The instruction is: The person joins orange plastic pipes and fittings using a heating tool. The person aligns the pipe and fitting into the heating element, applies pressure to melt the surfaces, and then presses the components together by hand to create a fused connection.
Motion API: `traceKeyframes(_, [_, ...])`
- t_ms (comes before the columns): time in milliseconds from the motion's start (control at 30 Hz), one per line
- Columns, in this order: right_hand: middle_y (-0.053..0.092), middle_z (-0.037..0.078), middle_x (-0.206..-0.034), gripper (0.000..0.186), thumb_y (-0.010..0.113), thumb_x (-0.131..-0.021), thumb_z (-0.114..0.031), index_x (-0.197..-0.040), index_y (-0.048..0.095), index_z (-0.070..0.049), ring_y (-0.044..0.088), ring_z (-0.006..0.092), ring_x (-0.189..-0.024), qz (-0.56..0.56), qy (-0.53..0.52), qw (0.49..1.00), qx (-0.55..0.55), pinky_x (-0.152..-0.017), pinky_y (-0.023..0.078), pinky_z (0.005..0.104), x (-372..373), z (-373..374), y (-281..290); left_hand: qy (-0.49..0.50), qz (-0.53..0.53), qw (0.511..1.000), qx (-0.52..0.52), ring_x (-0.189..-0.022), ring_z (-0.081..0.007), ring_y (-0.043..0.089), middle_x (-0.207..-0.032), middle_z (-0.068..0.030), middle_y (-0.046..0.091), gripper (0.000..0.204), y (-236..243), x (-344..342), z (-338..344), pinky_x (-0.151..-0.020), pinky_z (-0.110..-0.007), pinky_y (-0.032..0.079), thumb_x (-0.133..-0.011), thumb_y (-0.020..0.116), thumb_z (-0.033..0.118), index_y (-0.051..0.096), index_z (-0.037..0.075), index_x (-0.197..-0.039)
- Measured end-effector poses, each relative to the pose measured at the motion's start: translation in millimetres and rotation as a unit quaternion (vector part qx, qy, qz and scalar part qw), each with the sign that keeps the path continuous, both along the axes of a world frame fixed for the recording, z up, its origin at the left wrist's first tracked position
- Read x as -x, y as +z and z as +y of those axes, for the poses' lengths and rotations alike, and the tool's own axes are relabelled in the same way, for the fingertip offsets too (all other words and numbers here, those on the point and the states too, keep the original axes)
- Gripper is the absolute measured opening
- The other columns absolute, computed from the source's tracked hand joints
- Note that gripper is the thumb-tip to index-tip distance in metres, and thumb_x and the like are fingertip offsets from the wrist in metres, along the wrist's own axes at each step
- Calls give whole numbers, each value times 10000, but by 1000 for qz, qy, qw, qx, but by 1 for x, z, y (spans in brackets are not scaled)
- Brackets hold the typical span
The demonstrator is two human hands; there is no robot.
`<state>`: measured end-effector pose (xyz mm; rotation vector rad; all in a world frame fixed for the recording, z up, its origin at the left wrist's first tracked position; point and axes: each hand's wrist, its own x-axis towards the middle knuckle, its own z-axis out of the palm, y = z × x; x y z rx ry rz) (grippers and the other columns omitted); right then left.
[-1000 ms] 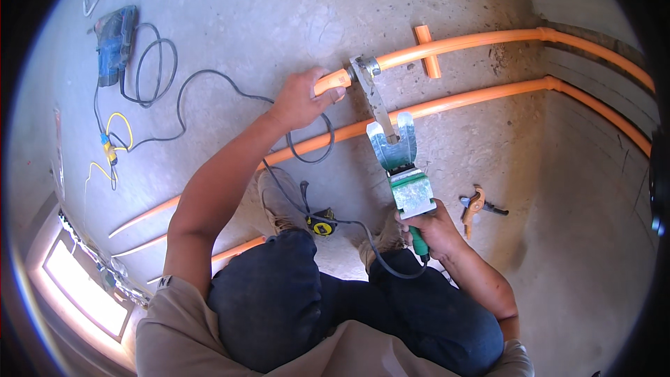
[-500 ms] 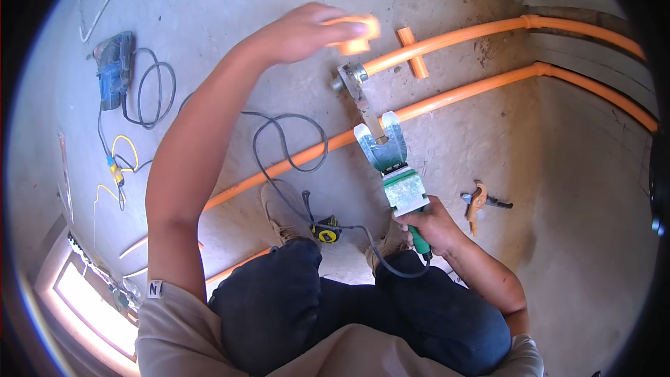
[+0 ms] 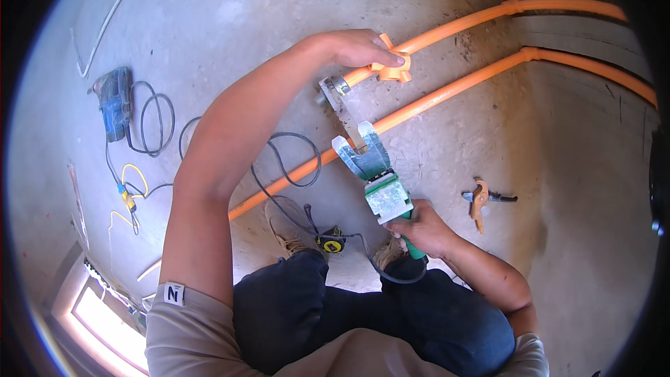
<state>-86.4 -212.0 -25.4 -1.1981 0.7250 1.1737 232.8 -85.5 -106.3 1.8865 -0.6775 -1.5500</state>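
Observation:
My left hand (image 3: 363, 49) is closed on a small orange fitting (image 3: 399, 68) above the upper orange pipe (image 3: 453, 26); a short orange piece lying there is mostly hidden. My right hand (image 3: 422, 227) grips the green handle of a pipe fusion welder (image 3: 388, 199) with a forked metal stand. The welder's long heating plate (image 3: 335, 96) has its cylindrical die at the end of the upper pipe. The lower orange pipe (image 3: 450, 91) runs beneath the plate.
At left lie a blue power drill (image 3: 112, 108) with cords and a yellow plug (image 3: 128, 199). A tape measure (image 3: 331, 241) is between my shoes. An orange pipe cutter (image 3: 479, 202) lies at right. A pale hose (image 3: 112, 17) is at upper left, a wall beside the pipes.
My left hand has drawn the orange fitting off the welder's die, lifted it, and moved it right over the upper pipe. My right hand still holds the welder.

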Motion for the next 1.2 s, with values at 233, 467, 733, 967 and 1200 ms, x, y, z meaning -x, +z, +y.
traceKeyframes(233, [637, 59, -812, 99, 635, -936, -33, -1026, 631, 8, 587, 133, -616, 39, -17, 999, -30, -543, 487, 305, -6, 8, 8, 3, -1, 1000, -21, -1228, -279, 568, -1281, -172, 641, 667, -5, 4, -4, -1052, -391, 414, -921, 625, 576, 674, 5, -1262])
traceKeyframes(467, [626, 34, -700, 166, 677, -934, -138, -973, 669, 23, 575, 104, -556, -7, -4, 1000, -13, -522, 475, 289, -1, 13, 6, 18, 1, 1000, -4, -1204, -276, 581, -1283, -172, 645, 659, -8, 5, -1, -1039, -392, 425, -923, 618, 580, 686, 13, -1252])
traceKeyframes(733, [614, 52, -769, 128, 667, -935, -56, -1030, 602, 0, 587, 135, -584, -1, 35, 999, -18, -525, 484, 305, -7, 8, 11, 3, -29, 1000, 0, -1041, -254, 619, -1171, -162, 682, 633, -4, 4, -2, -910, -388, 471, -901, 618, 620, 754, 46, -1130])
traceKeyframes(967, [605, 42, -722, 119, 684, -921, -92, -979, 645, 5, 580, 129, -557, 28, -39, 998, -36, -517, 486, 290, -7, 11, 18, 11, -42, 999, 3, -1061, -276, 621, -1164, -168, 679, 620, 0, 9, -2, -914, -399, 472, -918, 610, 604, 746, 39, -1132])
traceKeyframes(1200, [653, 93, -731, 259, 713, -899, -192, -997, 664, 43, 630, 167, -610, -23, 128, 989, -67, -574, 519, 332, -11, 24, 24, -42, -27, 998, -36, -1238, -312, 574, -1303, -190, 635, 661, 12, 0, -4, -1061, -408, 415, -930, 599, 593, 682, 25, -1259])
